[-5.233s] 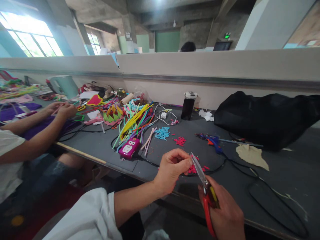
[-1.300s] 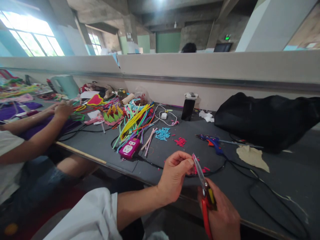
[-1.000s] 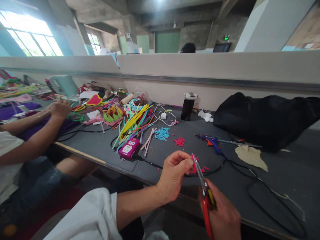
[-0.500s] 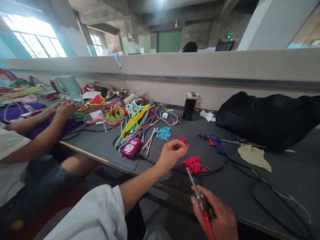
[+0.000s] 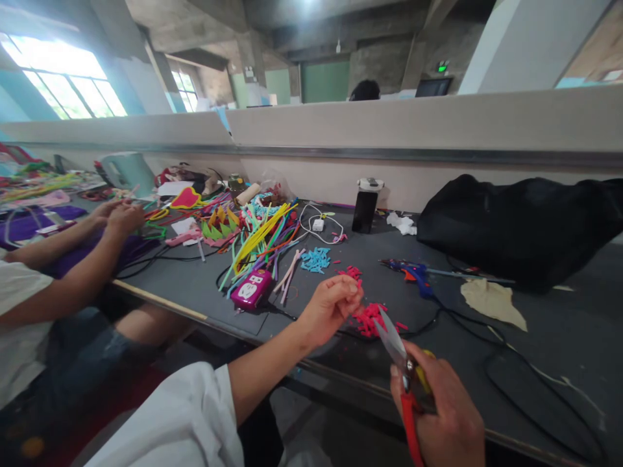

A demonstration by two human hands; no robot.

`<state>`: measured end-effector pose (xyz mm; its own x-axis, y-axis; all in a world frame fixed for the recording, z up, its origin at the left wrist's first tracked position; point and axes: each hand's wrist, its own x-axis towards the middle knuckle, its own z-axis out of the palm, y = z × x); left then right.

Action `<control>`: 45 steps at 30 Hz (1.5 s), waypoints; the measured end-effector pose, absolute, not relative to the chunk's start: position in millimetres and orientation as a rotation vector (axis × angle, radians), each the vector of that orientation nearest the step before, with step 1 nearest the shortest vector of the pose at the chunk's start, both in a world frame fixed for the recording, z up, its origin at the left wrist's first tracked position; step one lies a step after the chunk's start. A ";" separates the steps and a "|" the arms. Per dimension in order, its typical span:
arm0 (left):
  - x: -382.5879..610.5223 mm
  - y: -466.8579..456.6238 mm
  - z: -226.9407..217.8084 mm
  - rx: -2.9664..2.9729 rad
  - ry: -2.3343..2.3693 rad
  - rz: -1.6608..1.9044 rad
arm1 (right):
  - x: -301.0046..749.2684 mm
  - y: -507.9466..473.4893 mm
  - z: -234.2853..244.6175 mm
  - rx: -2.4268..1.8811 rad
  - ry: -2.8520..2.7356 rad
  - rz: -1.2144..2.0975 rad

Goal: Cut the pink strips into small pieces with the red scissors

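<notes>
Scissors (image 5: 392,340) with a red handle are gripped in my right hand (image 5: 445,412) near the table's front edge. Their blades point up and left, slightly apart, toward a pile of short red pieces (image 5: 370,318). My left hand (image 5: 331,308) is raised just left of that pile, its thumb and fingers pinched together. Whatever lies between those fingertips is too small or hidden to name. Behind the left hand are more red pieces (image 5: 349,271), partly covered by it. A heap of short light blue pieces (image 5: 315,260) lies farther back.
Left of my left hand sit a purple box (image 5: 252,290) and a bundle of colourful fuzzy stems (image 5: 263,237). A blue glue gun (image 5: 417,277) with a black cord, a dark bottle (image 5: 365,211) and a black bag (image 5: 516,227) are beyond. Another person's hands (image 5: 119,217) work at far left.
My right hand has moved slightly right, and the scissors have turned so both blades show, a little apart. My left hand stays pinched, its wrist slightly turned. The view has shifted a little.
</notes>
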<state>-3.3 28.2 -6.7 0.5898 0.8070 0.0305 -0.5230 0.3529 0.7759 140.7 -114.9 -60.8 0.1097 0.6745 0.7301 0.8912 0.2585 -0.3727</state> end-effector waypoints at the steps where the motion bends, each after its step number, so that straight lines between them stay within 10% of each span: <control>1: -3.4 23.6 -4.8 0.808 0.369 0.894 | 142.0 -114.4 -60.2 -1.484 -1.624 -0.296; 45: 4.1 -22.2 8.4 0.767 0.278 0.984 | 140.4 -115.4 -65.2 -1.586 -1.621 -0.448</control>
<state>4.1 -22.2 8.4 0.5446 0.8300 0.1205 -0.6442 0.3220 0.6938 140.4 -115.4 -65.2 0.1133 0.6630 0.7400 0.9487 0.1490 -0.2788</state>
